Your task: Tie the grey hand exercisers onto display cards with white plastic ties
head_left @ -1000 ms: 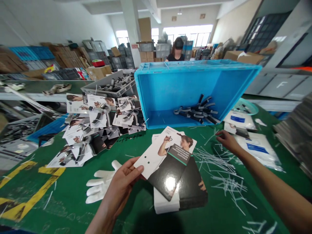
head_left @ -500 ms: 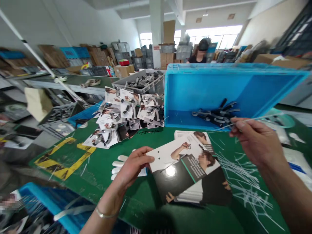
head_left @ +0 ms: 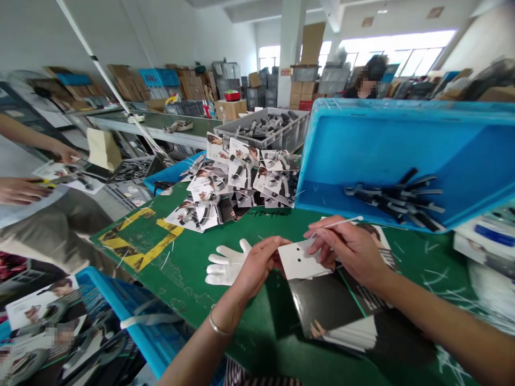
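Note:
My left hand [head_left: 259, 268] pinches the left edge of a printed card [head_left: 322, 303] near its two punched holes. Between the fingertips of my right hand [head_left: 358, 252] is a thin white cable tie [head_left: 348, 220], held just above that card. Beneath the card lies a stack of similar cards [head_left: 354, 335], white edges showing. A white glove [head_left: 227, 265] rests on the green table [head_left: 181, 289], left of my left hand. Loose white cable ties [head_left: 446, 300] are scattered to the right, partly behind my right forearm.
A blue crate [head_left: 402, 134] tipped on its side holds several hand tools [head_left: 402, 195]. Cards with tools attached [head_left: 241, 171] are heaped beside it. Behind stands a grey crate [head_left: 261, 126] of tools. At left, another person's hands [head_left: 66, 153] hold a card. A blue bin [head_left: 120, 321] stands front left.
My right hand has come left with the cable tie, from beside the blue crate to over the card near its holes. The view has turned left, and another person's hands now show.

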`<state>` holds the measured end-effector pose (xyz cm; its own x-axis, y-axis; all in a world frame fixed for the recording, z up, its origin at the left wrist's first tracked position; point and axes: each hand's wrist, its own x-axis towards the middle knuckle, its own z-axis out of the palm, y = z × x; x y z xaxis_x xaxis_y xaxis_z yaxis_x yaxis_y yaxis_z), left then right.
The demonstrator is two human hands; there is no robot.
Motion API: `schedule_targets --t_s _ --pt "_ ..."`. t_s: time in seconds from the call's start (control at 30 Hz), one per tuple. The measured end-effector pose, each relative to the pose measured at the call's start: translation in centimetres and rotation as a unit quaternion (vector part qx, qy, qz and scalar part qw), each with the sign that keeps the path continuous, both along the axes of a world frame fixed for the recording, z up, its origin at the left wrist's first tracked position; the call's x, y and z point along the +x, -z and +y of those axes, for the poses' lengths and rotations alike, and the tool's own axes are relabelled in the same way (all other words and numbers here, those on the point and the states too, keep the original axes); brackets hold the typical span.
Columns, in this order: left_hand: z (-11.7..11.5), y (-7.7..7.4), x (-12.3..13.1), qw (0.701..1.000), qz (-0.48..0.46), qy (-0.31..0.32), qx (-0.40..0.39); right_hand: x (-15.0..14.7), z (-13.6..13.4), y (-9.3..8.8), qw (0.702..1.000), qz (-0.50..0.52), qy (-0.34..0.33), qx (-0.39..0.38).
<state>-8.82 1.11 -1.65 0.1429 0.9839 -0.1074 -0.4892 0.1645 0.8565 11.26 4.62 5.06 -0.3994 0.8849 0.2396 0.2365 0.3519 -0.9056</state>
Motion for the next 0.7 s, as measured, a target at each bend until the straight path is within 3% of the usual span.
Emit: schedule_targets --t_s 0.17,0.43,0.63,0.7 --pt "-0.8 2.9 1.7 0.995 -0.048 -0.081 -0.02 -0.3 -0.3 -0.2 1.0 -0.007 -0.007 0.023" --pt "-1.2 2.8 2.4 0.997 -0.024 -0.075 0.023 -0.8 1.0 0.2 0.987 -0.11 -0.08 0.089" --pt "-1.1 3.3 3.2 0.997 -0.037 -0.062 -0.002 -0.8 0.8 -0.3 0.997 -0.036 -0.035 -0.051" --pt "-1.1 3.3 3.2 0.997 -0.048 -0.064 -0.005 -0.7 0.8 -0.3 0.998 -0.025 -0.014 -0.061"
